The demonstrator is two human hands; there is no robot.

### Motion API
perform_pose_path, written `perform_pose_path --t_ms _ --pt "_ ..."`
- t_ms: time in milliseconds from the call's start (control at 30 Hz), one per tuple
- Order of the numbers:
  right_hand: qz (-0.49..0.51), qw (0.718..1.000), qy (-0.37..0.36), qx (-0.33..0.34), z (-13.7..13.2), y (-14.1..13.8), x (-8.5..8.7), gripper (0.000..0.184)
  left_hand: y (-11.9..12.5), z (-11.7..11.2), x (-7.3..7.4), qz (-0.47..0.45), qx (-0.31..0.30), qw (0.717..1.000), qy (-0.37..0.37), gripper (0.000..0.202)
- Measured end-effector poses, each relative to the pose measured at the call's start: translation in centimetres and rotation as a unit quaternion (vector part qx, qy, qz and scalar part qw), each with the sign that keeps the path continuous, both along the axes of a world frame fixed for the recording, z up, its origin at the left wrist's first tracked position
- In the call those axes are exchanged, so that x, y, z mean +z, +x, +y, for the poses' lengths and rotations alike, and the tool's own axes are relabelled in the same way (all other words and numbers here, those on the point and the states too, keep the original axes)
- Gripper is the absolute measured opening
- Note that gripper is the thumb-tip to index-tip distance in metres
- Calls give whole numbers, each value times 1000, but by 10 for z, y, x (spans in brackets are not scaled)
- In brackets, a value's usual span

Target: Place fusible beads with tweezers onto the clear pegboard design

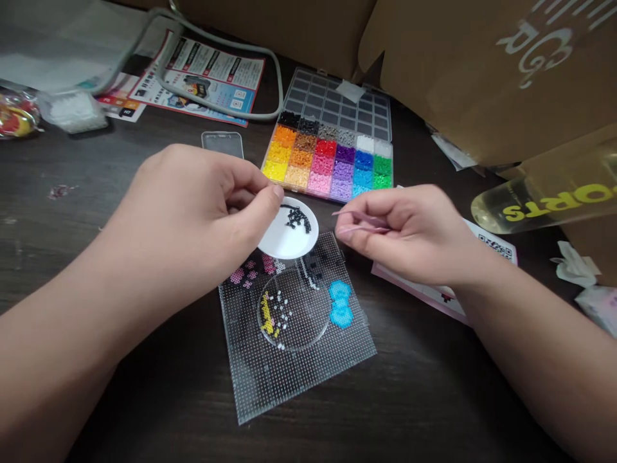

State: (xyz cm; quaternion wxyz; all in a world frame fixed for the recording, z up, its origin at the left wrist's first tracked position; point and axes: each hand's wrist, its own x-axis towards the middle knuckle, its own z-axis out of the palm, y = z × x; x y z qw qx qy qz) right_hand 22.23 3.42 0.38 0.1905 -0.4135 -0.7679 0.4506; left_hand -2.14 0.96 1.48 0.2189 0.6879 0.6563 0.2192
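My left hand [202, 206] pinches the rim of a small white dish [286, 241], tilted a little, with a clump of black beads [296, 218] in it. Pink tweezers [364, 222] are held in my right hand [405, 228], their tips apart and pointing left; I see nothing between them. Beneath the dish lies a clear pegboard [303, 379] bearing pink, white and black bead pieces. A round clear dish [315, 341] on the board holds yellow and white beads. To its right sits a blue bow-shaped bead piece [341, 303].
Behind my hands stands an open compartment box [332, 190] of sorted coloured beads. A printed card [496, 247] lies under my right forearm. A clear bottle [544, 199] lies at the right beside cardboard [482, 77]. Leaflets [207, 77] and a grey cable [277, 71] are at the back left.
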Motion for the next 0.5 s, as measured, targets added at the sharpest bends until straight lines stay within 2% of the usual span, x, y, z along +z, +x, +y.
perform_pose_path --t_ms 133,333,500 --pt "35 995 29 -84 -10 -11 10 23 4 0 -2 -12 -19 1000 -10 30" --pt "24 997 22 -76 -18 -23 6 17 11 -2 -2 -17 -27 999 -34 30" --pt "7 997 24 -68 -18 -17 10 18 10 -1 -5 -24 -25 999 -25 30"
